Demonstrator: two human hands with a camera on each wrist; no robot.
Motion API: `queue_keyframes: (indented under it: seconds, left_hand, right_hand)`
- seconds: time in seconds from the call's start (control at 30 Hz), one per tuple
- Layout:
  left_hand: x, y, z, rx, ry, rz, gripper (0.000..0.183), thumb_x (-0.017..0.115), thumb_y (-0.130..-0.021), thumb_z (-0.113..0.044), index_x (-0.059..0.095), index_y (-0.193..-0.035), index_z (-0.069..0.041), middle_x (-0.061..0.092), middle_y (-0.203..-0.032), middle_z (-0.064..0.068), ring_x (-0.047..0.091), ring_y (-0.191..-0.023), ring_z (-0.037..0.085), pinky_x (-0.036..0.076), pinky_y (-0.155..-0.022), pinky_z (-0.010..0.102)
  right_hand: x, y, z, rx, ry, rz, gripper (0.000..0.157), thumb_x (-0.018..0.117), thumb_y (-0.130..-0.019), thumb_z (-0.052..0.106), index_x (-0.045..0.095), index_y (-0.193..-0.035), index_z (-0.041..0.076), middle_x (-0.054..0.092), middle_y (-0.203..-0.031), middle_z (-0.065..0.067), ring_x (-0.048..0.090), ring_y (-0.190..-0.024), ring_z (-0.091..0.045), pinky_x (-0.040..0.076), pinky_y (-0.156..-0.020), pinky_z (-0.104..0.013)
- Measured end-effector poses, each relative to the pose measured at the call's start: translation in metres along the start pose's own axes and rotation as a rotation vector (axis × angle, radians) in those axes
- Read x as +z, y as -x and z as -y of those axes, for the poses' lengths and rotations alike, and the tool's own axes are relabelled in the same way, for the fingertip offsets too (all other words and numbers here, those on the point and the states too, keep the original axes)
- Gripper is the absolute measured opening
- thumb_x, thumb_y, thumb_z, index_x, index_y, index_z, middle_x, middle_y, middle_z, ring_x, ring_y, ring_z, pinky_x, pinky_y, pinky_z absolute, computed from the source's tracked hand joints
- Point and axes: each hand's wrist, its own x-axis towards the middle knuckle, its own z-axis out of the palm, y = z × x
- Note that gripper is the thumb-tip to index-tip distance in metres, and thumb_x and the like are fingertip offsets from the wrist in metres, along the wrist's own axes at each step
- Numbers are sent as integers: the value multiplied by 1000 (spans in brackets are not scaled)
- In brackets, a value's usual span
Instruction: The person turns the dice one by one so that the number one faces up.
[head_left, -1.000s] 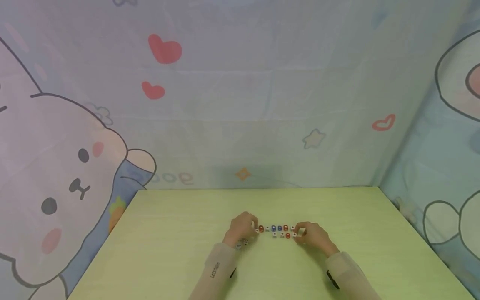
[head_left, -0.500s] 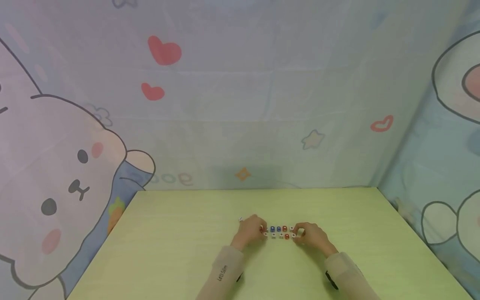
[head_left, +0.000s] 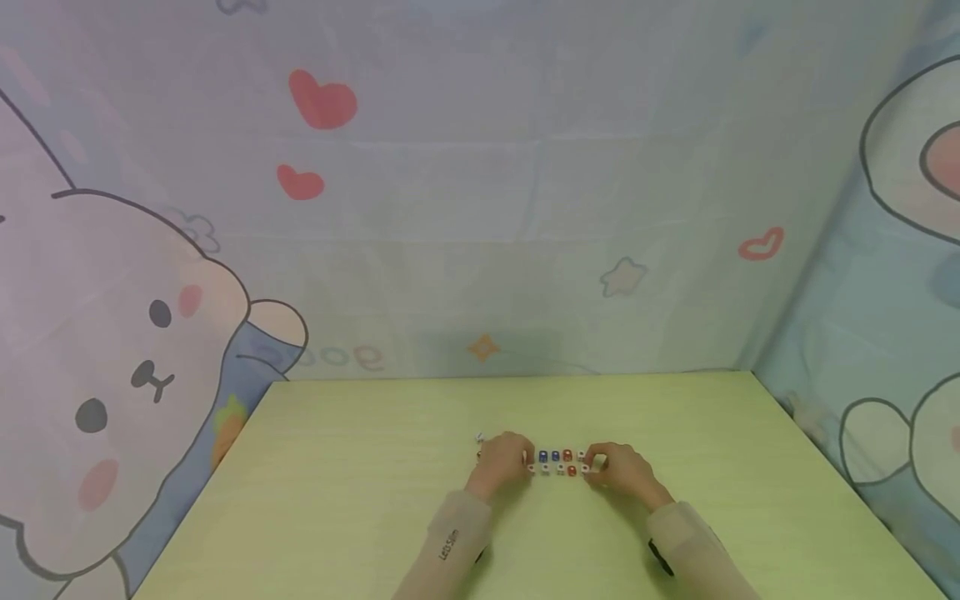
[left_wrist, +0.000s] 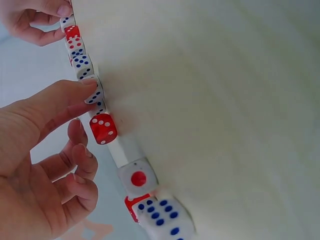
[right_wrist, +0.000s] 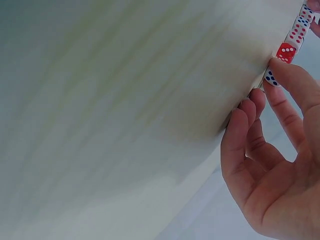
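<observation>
Two short rows of small dice lie between my hands in the head view, with blue dice [head_left: 549,457] and a red die [head_left: 567,456] in the far row. My left hand [head_left: 504,460] is at the left end of the rows. Its thumb and index finger pinch a white die with blue pips [left_wrist: 95,94], while the other fingers curl loosely. At the right end, my right hand [head_left: 621,468] pinches another white die [right_wrist: 271,78] between thumb and index finger. A red die [right_wrist: 285,52] stands right beside that one.
Near my left hand lie a red die [left_wrist: 103,129], a white die with one big red pip [left_wrist: 138,178] and a white die with blue pips [left_wrist: 167,220]. The pale yellow-green table [head_left: 360,467] ends at a cartoon-printed cloth [head_left: 450,208].
My left hand has moved right to the left end of the rows; loose dice now show behind it instead of in front of its wrist. The right hand stays almost in place.
</observation>
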Motion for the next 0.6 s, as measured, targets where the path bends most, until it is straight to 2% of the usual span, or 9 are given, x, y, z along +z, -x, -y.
queue_keyframes:
  seconds: [0.4,0.6]
  left_hand:
    - [-3,1,-3,-9,-1,-23,12,75,-65,-18,65,-71,-16,65,-80,-3,56,-74,14,41,-64,28]
    - [-17,7,-3,14,73,-48,15,77,-66,-19,64,-71,-13,64,-78,-2,54,-70,13,41,-61,29]
  right_hand:
    - [0,1,4,-2,-12,3,13,71,-73,16,62,-81,18,59,-71,-1,47,-60,-13,33,-48,-25]
    - [0,0,0,-7,-14,9,13,71,-73,16,61,-82,18,60,-73,-1,48,-62,-13,34,-49,-26]
